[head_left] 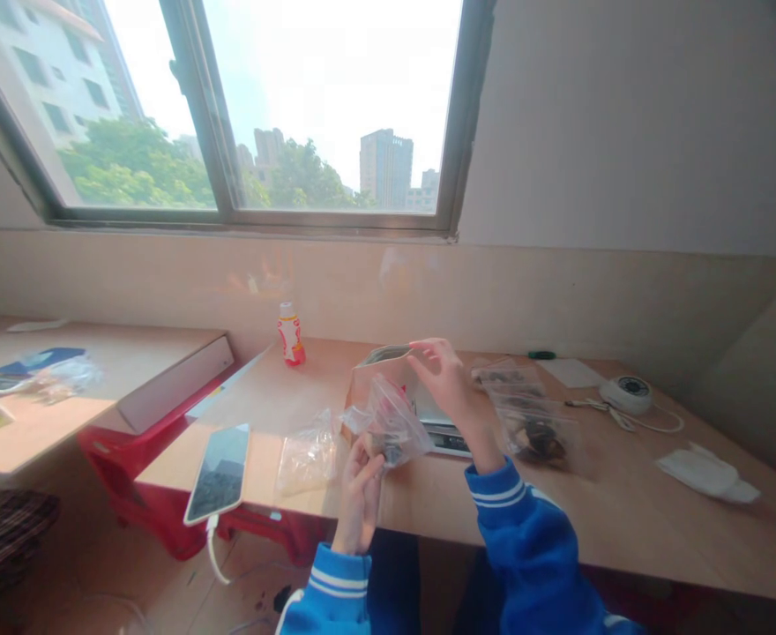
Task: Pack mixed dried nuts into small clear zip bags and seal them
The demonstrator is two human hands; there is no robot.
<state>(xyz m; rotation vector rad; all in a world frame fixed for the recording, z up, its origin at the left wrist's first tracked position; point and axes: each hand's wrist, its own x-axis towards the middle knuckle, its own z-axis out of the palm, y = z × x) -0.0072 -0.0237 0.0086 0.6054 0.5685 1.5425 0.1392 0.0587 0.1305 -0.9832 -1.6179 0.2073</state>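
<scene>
My left hand is closed on a clear plastic bag with a few dark and tan pieces inside. Behind it stands an open-topped brown paper bag. At the paper bag's upper right rim, the fingertips of my right hand pinch the edge. Partly hidden behind the plastic bag and my right wrist is a flat silver device with a dark front strip, resembling a scale. Left of my left hand lies a crumpled clear plastic bag. Bags of dark brown pieces lie right of my right forearm.
A phone with a white cable lies at the table's left edge. A red-and-white bottle stands at the back. To the right are a white dome camera with its cable and a white tissue. Red stools stand below.
</scene>
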